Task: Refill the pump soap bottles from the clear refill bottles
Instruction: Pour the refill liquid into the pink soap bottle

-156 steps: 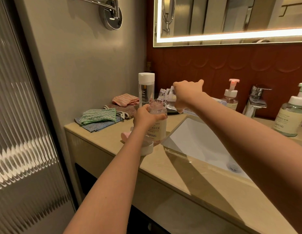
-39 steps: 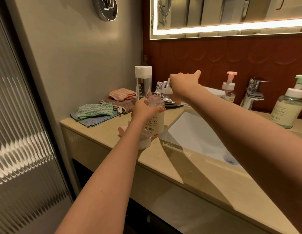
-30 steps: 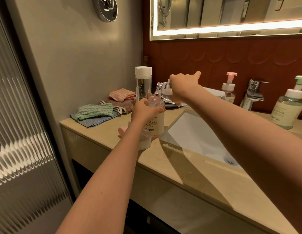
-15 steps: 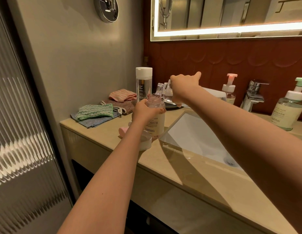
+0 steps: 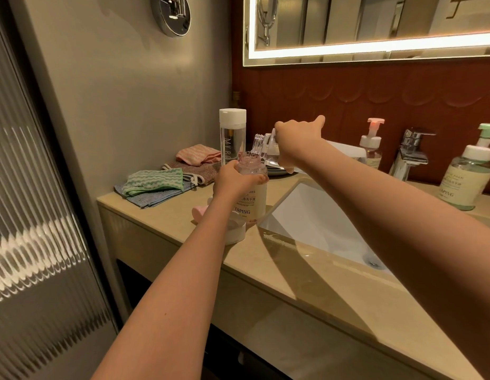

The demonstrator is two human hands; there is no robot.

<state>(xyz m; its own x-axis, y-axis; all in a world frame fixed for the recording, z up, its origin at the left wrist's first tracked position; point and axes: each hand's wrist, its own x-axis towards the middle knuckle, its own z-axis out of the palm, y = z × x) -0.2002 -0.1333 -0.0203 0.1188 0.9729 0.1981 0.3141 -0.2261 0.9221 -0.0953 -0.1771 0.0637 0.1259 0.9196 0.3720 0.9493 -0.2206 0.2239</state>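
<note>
From the head view: the left hand (image 5: pixel 233 180) had its grip closed round the shoulder of the open soap bottle (image 5: pixel 252 197), which stood upright on the tabletop (image 5: pixel 293 286) at the near left corner of the sink (image 5: pixel 318 229). Its long axis ran straight up, its mouth was bare, and it showed a pinkish neck, a pale body and a printed label.

The right hand (image 5: pixel 296 139) had its grip wrapped round the tipped refill bottle (image 5: pixel 261 146), with one digit stretched out to the right. That clear bottle lay over on its side, its threaded, uncapped neck pointing left and down, just above the soap bottle's mouth. Whether anything was flowing, I could not tell.

Two refill bottles showed: the tipped one, and a tall capped refill bottle (image 5: pixel 232 135) standing upright behind the left hand, clear with a white cap.

Three pump bottles showed: the open one, a pink-pump bottle (image 5: pixel 372 150) by the faucet (image 5: pixel 409 156), and a green-pump bottle (image 5: pixel 467 178) far right, both upright.

One detached pump (image 5: pixel 234 233) lay in front of the open bottle, partly behind the forearm. Four folded cloths (image 5: pixel 153 181) lay at the left end of the tabletop: pink, brown, green and blue.
</note>
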